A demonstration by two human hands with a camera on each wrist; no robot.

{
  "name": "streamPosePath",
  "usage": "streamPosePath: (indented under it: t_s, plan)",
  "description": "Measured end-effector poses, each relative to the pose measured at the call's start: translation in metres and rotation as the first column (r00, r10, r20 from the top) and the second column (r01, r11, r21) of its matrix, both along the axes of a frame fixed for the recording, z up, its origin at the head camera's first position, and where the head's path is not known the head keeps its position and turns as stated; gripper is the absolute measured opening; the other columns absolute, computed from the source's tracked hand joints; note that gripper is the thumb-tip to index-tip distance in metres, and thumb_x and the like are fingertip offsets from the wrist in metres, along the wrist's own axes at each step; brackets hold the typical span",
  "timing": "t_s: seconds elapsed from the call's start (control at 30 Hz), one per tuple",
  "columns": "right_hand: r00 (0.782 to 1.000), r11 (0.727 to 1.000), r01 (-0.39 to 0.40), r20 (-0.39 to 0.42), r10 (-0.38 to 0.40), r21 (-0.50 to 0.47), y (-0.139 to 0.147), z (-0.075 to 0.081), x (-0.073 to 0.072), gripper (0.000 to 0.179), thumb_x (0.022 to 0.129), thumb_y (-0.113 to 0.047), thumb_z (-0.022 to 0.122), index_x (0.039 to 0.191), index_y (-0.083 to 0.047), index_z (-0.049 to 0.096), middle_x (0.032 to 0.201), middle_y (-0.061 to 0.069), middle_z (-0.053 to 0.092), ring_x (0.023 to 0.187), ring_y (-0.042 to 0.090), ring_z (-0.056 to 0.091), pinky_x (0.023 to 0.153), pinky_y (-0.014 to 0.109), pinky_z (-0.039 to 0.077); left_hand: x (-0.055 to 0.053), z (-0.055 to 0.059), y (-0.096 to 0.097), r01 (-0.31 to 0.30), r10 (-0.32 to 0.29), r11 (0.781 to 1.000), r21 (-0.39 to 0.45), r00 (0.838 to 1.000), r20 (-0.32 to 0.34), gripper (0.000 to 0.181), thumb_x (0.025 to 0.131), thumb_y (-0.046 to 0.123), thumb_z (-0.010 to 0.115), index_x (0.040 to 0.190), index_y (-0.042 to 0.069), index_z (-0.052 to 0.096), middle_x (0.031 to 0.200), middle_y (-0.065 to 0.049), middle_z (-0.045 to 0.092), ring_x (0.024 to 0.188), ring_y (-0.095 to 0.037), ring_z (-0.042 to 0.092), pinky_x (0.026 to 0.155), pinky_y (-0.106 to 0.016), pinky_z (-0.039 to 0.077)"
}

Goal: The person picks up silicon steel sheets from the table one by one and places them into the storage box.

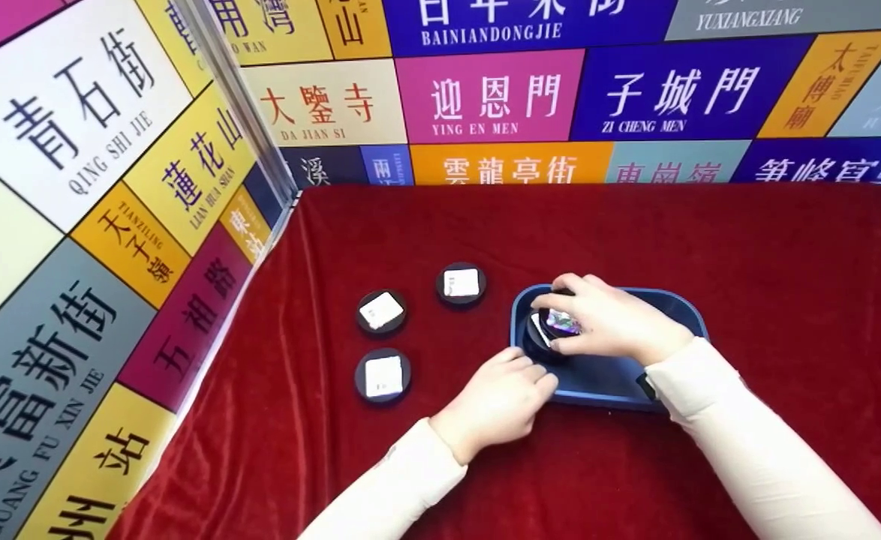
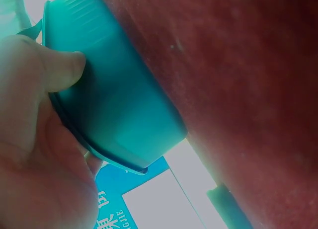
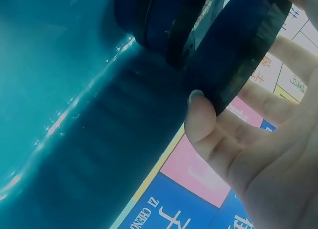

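Observation:
My right hand point(image 1: 613, 319) reaches into a blue plastic basin point(image 1: 673, 300) and grips a dark round puck-like piece point(image 3: 238, 45) by its edge. One face of this piece point(image 1: 563, 321) looks shiny and multicoloured. Beneath it in the basin, more dark round pieces point(image 3: 164, 20) are stacked, one with a white label point(image 1: 538, 330) partly hidden by the hand. At the basin's near left corner, my left hand point(image 1: 497, 401) holds the rim. In the left wrist view its thumb point(image 2: 67, 70) lies against the outer wall of the basin point(image 2: 114, 100).
Three black round pieces with white labels lie on the red velvet cloth point(image 1: 440, 465) left of the basin: one at the back point(image 1: 461, 285), one in the middle point(image 1: 381, 313), one nearest point(image 1: 383, 376). Panels with printed place names point(image 1: 485, 97) stand behind and to the left.

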State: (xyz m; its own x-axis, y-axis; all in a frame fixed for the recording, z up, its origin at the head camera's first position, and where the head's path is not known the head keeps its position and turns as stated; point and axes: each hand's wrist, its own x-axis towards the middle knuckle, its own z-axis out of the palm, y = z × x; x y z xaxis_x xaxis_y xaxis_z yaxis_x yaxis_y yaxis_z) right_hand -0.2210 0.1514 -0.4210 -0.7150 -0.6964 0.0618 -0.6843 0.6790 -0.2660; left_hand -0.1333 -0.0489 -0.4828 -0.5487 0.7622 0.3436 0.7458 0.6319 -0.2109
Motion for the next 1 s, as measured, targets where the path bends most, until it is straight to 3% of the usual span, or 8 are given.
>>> streamPosePath:
  t_s: [0.4, 1.0]
  plan:
    - [1.0, 1.0, -0.012, -0.025, 0.012, 0.0, -0.004, -0.004, -0.003, 0.053, 0.078, -0.034, 0.081, 0.128, -0.022, 0.068, 0.126, 0.013, 0.059, 0.105, 0.03, 0.055, 0.087, 0.045, 0.053, 0.0, 0.002, 0.001, -0.015, 0.015, 0.999, -0.031, 1.0, 0.005, 0.004, 0.085, 0.016, 0.061, 0.085, 0.018, 0.058, 0.082, 0.007, 0.065, 0.082, -0.014, 0.062, 0.091, -0.03, 0.044]
    - [1.0, 1.0, 0.013, 0.008, -0.013, 0.022, -0.011, -0.007, -0.002, 0.054, 0.08, -0.038, 0.08, 0.13, -0.025, 0.067, 0.131, 0.011, 0.058, 0.109, 0.029, 0.054, 0.088, 0.044, 0.055, 0.001, 0.002, 0.0, -0.021, 0.021, 0.999, -0.031, 1.0, -0.003, 0.007, 0.083, 0.017, 0.066, 0.086, 0.02, 0.059, 0.083, 0.007, 0.066, 0.084, -0.014, 0.064, 0.092, -0.03, 0.044]
